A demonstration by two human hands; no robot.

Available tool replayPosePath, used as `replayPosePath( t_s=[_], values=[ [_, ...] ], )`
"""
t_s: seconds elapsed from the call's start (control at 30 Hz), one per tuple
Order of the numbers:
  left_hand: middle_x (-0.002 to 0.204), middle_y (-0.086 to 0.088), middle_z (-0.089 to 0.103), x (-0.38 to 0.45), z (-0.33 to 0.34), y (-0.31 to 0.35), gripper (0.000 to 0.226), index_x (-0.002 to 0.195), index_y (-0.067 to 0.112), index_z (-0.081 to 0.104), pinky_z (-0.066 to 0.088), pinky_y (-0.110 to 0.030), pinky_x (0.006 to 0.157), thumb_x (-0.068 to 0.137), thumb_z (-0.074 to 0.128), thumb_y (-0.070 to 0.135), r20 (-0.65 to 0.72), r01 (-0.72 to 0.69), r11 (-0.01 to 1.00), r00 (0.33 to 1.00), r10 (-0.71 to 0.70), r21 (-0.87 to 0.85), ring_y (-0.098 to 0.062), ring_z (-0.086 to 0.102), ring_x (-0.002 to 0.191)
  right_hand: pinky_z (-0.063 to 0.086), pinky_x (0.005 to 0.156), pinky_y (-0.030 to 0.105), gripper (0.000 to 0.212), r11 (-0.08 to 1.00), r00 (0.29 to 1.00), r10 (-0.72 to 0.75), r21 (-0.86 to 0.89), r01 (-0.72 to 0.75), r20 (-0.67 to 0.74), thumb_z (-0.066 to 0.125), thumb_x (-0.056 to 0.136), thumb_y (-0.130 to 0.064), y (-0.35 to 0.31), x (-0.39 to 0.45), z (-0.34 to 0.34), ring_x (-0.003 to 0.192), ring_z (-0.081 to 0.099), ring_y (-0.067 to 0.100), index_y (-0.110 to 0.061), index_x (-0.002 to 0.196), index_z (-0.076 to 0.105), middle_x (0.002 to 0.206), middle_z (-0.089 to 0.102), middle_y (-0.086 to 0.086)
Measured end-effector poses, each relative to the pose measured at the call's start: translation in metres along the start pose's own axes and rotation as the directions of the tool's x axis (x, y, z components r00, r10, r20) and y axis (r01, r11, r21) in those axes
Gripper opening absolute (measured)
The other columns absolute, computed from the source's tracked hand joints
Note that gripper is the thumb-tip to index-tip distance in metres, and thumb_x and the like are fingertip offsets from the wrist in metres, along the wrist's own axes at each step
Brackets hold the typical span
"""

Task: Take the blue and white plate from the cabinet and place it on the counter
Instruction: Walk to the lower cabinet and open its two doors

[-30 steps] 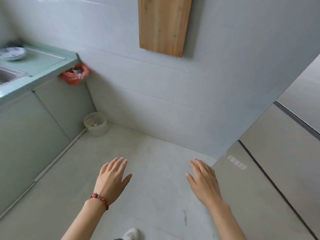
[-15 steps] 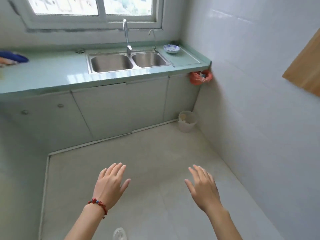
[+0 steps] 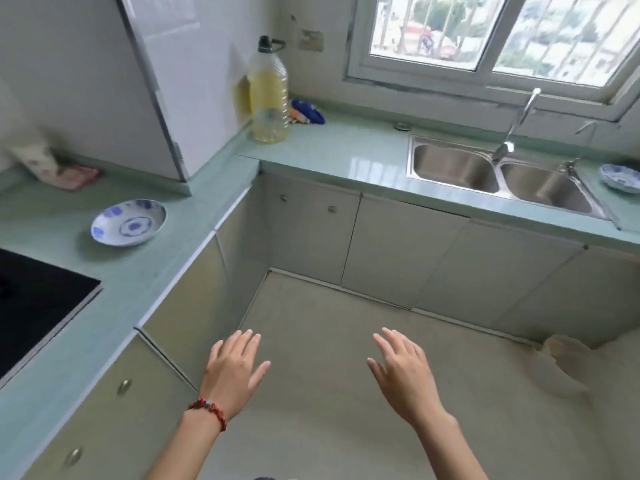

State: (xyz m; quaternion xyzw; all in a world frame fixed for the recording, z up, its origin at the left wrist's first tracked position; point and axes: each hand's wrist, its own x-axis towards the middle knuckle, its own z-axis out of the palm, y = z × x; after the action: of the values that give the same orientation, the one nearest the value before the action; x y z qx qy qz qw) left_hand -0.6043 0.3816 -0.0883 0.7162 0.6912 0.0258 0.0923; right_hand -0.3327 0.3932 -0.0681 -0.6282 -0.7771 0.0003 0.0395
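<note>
A blue and white plate (image 3: 129,222) lies on the green counter (image 3: 145,271) at the left, beside a black cooktop. A second blue and white plate (image 3: 620,177) sits on the counter right of the sink. Below the counter the cabinet doors (image 3: 313,237) with round knobs are all closed. My left hand (image 3: 235,370), with a red bead bracelet on the wrist, hovers palm down over the floor, fingers spread, holding nothing. My right hand (image 3: 403,370) hovers alongside it, also spread and holding nothing. Both hands are far from either plate.
A double steel sink (image 3: 498,176) with a tap sits under the window. A large oil bottle (image 3: 268,93) stands in the counter corner next to a blue cloth (image 3: 308,112). The cooktop (image 3: 31,303) is at the left edge. A white bin (image 3: 564,365) stands on the floor at right.
The view has swung left from the tiled wall and wooden board, past the sink, to the counter corner and cooktop. Both hands have stayed spread and empty in front of me.
</note>
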Motion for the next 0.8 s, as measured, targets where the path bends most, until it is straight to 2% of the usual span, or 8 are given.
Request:
replayPosePath(
  t_s=[0.23,0.4,0.47,0.6,0.8],
  values=[
    [0.094,-0.010,0.075,0.007,-0.005,-0.060,0.087,0.094,0.006,0.071,0.057,-0.043,0.068,0.092,-0.004,0.051,-0.006,0.266,0.962,0.964,-0.266,-0.066,-0.025,0.070,0.088,0.057,0.071,0.035,0.048,0.971,0.971,-0.238,0.027,0.238,0.033,0.087,0.053,-0.033,-0.060,0.086,0.013,0.091,0.069,0.023,-0.012,0.094,0.071,0.098,0.073,0.007],
    [0.096,-0.008,0.074,0.025,-0.002,-0.078,0.086,0.094,0.009,0.070,0.057,-0.040,0.071,0.091,-0.004,0.052,0.023,0.418,0.902,0.908,-0.418,-0.112,-0.023,0.070,0.089,0.046,0.094,0.043,0.041,0.920,0.925,-0.375,0.150,0.363,0.062,0.070,0.078,-0.027,-0.076,0.146,0.037,0.115,0.057,0.031,-0.006,0.113,0.061,0.121,0.063,0.015],
    [0.097,-0.008,0.074,0.037,0.001,-0.082,0.086,0.095,0.008,0.070,0.057,-0.040,0.071,0.090,-0.003,0.053,0.036,0.479,0.869,0.877,-0.479,-0.127,-0.023,0.070,0.090,0.041,0.100,0.043,0.042,0.889,0.895,-0.441,0.162,0.428,0.058,0.063,0.084,-0.029,-0.080,0.174,0.048,0.122,0.051,0.030,-0.007,0.119,0.057,0.129,0.057,0.015],
    [0.100,-0.010,0.073,0.068,0.008,-0.082,0.087,0.098,0.007,0.069,0.057,-0.042,0.073,0.089,-0.004,0.055,0.046,0.581,0.797,0.812,-0.582,-0.162,-0.026,0.069,0.093,0.018,0.112,0.031,0.049,0.815,0.812,-0.567,0.231,0.531,0.137,0.039,0.094,-0.040,-0.081,0.238,0.068,0.139,0.023,0.018,-0.015,0.136,0.035,0.149,0.033,0.005],
    [0.099,-0.013,0.073,0.140,0.005,-0.059,0.088,0.098,0.006,0.069,0.057,-0.044,0.071,0.089,-0.003,0.056,0.023,0.707,0.673,0.693,-0.721,-0.218,-0.029,0.069,0.092,0.017,0.113,0.032,0.050,0.726,0.703,-0.686,0.241,0.644,0.187,0.037,0.094,-0.041,-0.066,0.352,0.078,0.139,0.021,0.018,-0.017,0.138,0.032,0.150,0.030,0.003]
  ],
)
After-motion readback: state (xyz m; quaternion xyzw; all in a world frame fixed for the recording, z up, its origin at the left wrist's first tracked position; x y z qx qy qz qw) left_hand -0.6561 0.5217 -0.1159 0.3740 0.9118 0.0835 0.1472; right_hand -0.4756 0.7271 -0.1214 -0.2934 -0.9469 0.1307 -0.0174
